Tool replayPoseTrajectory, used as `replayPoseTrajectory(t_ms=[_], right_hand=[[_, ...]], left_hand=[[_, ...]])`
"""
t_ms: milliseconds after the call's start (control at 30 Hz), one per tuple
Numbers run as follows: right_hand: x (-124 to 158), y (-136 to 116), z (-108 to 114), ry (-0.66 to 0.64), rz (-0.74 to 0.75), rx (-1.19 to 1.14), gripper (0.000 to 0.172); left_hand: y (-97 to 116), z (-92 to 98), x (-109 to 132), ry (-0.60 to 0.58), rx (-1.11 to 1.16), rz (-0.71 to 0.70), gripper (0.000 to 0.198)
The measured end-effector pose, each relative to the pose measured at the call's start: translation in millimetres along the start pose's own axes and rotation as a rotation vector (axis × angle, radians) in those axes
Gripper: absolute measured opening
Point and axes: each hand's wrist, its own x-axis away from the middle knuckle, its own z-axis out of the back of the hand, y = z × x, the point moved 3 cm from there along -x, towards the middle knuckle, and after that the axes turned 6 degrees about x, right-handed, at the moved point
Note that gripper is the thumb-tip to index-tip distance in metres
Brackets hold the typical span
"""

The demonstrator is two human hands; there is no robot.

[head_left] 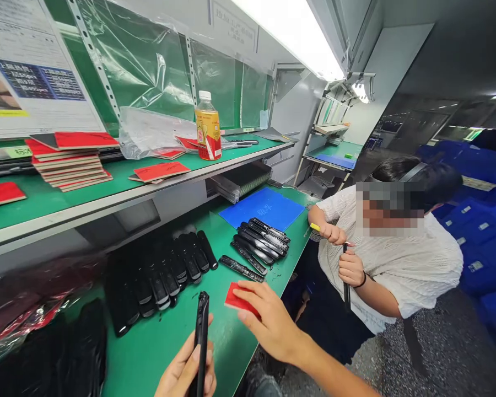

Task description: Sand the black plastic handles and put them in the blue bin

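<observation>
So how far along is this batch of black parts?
Hard to be sure, but it looks early. Done, perhaps: the small stack of black parts beside the blue mat. In hand: the left hand grips one black part, and the right hand rests on a red pad. Left, seemingly: the larger rows of black parts on the green bench.

Bright fluorescent tube [291, 34] lights my green surface [149, 353] evenly as my wide lens bows the frame's edges

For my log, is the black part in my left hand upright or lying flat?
Upright: the black part stands on end in your left hand, its top end raised above the green bench.
</observation>
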Motion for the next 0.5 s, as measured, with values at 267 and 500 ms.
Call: replayPoseTrajectory(t_ms=[267, 500], right_hand=[[16, 8, -37, 0.006, -0.207, -0.649, 0.046], [31, 11, -70, -0.025, -0.471, -1.452, 0.051]], left_hand=[[10, 1.7, -7, -0.028, 0.256, 0.082, 0.072], [35, 30.1, -31, 0.159, 0.657, -0.080, 0.029]])
